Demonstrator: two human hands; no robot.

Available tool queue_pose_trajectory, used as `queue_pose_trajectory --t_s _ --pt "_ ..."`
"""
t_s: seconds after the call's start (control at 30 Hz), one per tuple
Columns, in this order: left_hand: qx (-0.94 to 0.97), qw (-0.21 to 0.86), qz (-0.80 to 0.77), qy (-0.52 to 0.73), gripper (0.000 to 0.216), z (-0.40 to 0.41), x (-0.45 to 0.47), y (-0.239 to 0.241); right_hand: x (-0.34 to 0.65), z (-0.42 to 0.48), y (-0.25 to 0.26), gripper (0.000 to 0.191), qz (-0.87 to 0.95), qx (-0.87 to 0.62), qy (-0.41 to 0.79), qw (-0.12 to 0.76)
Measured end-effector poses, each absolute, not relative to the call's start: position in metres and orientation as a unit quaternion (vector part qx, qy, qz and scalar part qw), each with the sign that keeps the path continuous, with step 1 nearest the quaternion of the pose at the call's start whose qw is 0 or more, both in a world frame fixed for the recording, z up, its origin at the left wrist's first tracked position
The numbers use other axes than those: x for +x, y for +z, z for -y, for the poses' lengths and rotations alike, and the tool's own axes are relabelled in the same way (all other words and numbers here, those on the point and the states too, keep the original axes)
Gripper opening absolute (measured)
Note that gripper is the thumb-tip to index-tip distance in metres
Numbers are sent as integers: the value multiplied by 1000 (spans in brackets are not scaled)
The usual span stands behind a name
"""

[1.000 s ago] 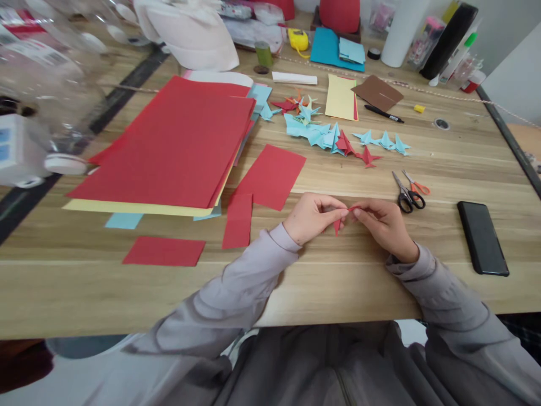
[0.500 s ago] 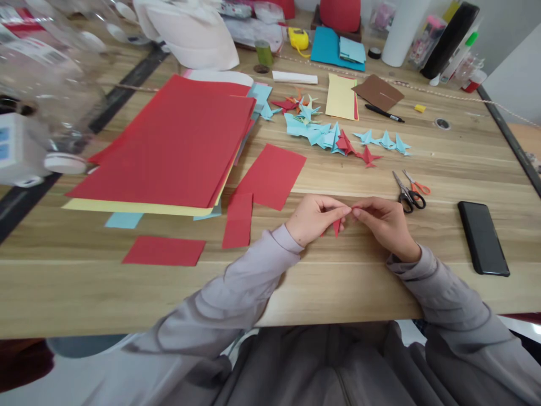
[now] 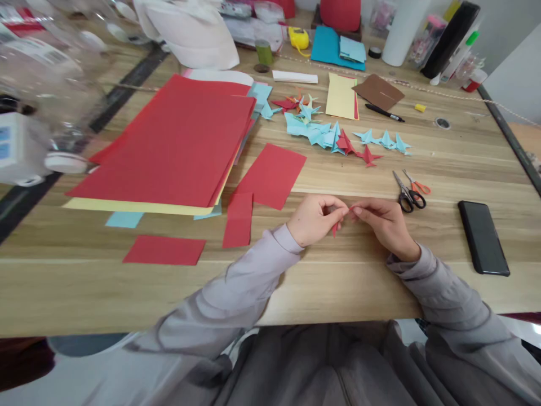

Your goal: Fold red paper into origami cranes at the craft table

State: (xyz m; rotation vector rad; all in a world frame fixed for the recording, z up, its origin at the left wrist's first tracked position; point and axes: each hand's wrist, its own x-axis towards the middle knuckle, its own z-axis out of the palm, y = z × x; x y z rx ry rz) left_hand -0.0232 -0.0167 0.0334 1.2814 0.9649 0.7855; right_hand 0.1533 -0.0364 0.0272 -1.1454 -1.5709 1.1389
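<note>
Between my two hands is a small piece of folded red paper [image 3: 335, 229], mostly hidden by the fingers; a narrow point of it hangs below. My left hand [image 3: 318, 220] pinches it between thumb and fingers. My right hand [image 3: 382, 224] is closed on its other end, fingertips close to those of the left. Beyond the hands lie folded paper cranes: a row of light blue ones [image 3: 385, 140], a red one [image 3: 369, 156] and a denser blue cluster [image 3: 319, 134]. Cut red paper pieces [image 3: 274, 176] rest left of my left hand.
Large red sheets [image 3: 169, 144] are stacked at left. Black-handled scissors [image 3: 408, 197], small orange scissors [image 3: 418, 186] and a phone [image 3: 484, 238] lie to the right. Farther back are a black pen [image 3: 384, 113], yellow paper [image 3: 340, 97] and a tape measure [image 3: 298, 38]. Plastic bottles [image 3: 38, 67] crowd the far left.
My fingers have shifted slightly on the folded red paper, and less of it shows below the left hand. Everything else on the table stays where it was.
</note>
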Motion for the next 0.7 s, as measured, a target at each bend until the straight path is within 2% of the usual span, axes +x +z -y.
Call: queue_pose_trajectory --t_s 0.27,0.53,0.7 --pt "655 527 -420 341 16 17 -25 25 154 36 29 26 650 -475 424 413" --pt "827 251 -356 354 21 16 -34 28 156 35 30 11 790 -444 219 361" --pt "894 107 -315 300 31 17 -38 28 155 37 31 14 830 -403 154 353"
